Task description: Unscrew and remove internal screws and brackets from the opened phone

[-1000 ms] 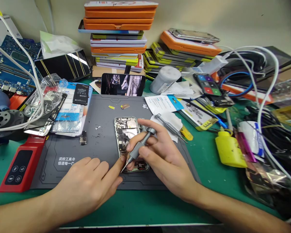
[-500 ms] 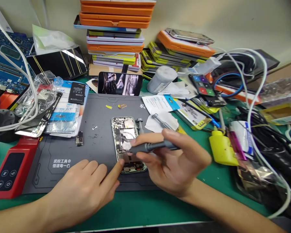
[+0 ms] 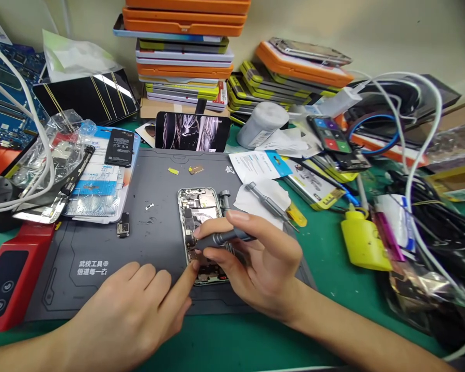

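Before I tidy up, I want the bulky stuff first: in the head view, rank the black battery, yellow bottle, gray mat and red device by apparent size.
1. Gray mat
2. Red device, though cut off by the edge
3. Yellow bottle
4. Black battery

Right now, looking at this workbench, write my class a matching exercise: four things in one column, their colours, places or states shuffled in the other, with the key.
1. small bottle
2. right hand
3. phone at the back of the mat
4. black battery

A. upright, screen lit
B. on blue-and-white packaging
C. yellow
D. gripping a grey driver

Pairs: 1-C, 2-D, 3-A, 4-B
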Motion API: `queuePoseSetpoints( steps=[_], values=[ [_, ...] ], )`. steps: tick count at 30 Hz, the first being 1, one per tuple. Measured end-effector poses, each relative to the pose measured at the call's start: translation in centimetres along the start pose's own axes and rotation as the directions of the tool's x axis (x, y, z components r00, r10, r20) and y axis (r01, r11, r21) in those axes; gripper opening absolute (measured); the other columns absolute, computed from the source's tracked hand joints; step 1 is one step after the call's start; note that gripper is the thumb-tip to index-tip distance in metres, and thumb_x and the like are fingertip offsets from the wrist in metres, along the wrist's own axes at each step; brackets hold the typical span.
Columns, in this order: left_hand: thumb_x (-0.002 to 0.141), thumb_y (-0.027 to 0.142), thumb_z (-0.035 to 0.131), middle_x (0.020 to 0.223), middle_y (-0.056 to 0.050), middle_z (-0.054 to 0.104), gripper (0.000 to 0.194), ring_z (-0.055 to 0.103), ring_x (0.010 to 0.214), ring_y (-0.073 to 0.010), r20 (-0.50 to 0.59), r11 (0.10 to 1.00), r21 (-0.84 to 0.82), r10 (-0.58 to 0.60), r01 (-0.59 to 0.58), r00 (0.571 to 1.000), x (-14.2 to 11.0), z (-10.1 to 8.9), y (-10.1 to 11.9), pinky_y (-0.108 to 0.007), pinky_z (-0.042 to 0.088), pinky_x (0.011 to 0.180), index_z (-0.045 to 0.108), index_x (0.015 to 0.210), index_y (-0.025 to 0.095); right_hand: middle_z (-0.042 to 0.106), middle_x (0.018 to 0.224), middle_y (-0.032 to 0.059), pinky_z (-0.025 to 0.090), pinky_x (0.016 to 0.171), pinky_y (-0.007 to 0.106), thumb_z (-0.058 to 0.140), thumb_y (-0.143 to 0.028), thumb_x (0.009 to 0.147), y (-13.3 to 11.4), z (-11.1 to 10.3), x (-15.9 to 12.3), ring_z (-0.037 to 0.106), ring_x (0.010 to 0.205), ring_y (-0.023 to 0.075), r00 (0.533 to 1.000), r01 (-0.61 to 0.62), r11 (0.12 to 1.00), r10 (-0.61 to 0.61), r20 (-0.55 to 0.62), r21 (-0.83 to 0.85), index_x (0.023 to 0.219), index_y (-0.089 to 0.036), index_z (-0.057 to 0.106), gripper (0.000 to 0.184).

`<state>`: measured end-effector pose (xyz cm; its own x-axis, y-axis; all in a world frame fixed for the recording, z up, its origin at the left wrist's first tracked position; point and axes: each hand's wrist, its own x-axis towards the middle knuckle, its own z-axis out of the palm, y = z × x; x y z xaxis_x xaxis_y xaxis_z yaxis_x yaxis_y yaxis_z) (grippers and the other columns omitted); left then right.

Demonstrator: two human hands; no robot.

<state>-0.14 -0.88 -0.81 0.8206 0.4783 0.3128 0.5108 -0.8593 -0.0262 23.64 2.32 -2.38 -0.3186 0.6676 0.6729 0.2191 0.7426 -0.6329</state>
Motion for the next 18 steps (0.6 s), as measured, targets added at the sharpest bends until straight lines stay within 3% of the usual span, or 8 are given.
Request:
queuePoseSetpoints(
  steps=[8, 14, 18],
  values=[
    [0.109, 0.021, 0.051, 0.071, 0.003, 0.053, 0.037, 0.052, 0.059, -0.0191, -0.001, 1.0, 0.005, 0.017, -0.016, 1.0, -0.1, 0.07, 0.01, -0.04, 0.032, 0.058, 0.065, 0.14, 0.006, 0.074, 0.12, 0.009, 0.073, 0.089, 0.033, 0.061, -0.011, 0.108, 0.05, 0.18, 0.26, 0.078, 0.103, 0.0179, 1.0, -0.006, 1.0, 0.006, 0.013, 0.022, 0.167, -0.032, 0.036, 0.068],
    [0.109, 0.022, 0.053, 0.072, 0.003, 0.054, 0.04, 0.052, 0.06, -0.0184, 0.01, 1.0, 0.011, 0.024, -0.024, 1.0, -0.29, 0.04, 0.06, -0.039, 0.033, 0.058, 0.063, 0.144, 0.005, 0.077, 0.122, 0.0084, 0.072, 0.079, 0.032, 0.061, -0.012, 0.108, 0.08, 0.1, 0.22, 0.078, 0.098, 0.018, 0.999, -0.03, 0.999, 0.029, 0.029, 0.023, 0.168, -0.035, 0.033, 0.07],
    [0.108, 0.021, 0.054, 0.071, 0.003, 0.055, 0.036, 0.051, 0.06, -0.0181, -0.008, 1.0, 0.006, 0.023, -0.023, 1.0, -0.29, 0.14, 0.06, -0.039, 0.032, 0.058, 0.065, 0.139, 0.005, 0.08, 0.122, 0.01, 0.071, 0.083, 0.033, 0.063, -0.012, 0.107, 0.04, -0.12, 0.59, 0.08, 0.099, 0.02, 0.997, 0.047, 0.998, -0.045, 0.056, -0.039, 0.169, -0.032, 0.036, 0.07]
  ],
)
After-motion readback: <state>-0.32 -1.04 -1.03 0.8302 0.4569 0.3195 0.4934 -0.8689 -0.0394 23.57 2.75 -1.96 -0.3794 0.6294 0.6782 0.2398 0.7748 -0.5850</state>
